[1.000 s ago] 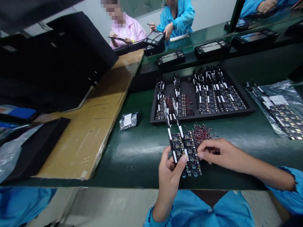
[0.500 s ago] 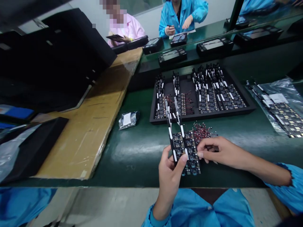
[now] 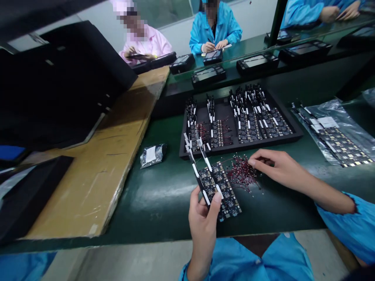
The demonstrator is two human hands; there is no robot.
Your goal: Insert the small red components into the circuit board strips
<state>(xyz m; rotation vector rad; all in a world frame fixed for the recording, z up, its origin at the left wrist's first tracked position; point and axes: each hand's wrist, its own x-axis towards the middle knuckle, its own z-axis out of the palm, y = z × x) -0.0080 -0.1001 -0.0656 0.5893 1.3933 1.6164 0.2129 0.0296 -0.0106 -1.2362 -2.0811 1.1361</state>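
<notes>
My left hand grips a long black circuit board strip with white tabs, holding it tilted over the green bench. My right hand rests fingers-down on a loose pile of small red wired parts lying just right of the strip; I cannot see whether its fingertips pinch one. Behind both stands a black tray holding several more board strips, some with red wires.
A small silver bag lies left of the tray, beside a cardboard sheet with black foam on it. A plastic bag of boards sits at right. Other people in blue and pink coats work across the bench.
My right hand has moved away from the strip's edge, up and right onto the red parts pile. My left hand and the strip shifted slightly left, and the view tilted.
</notes>
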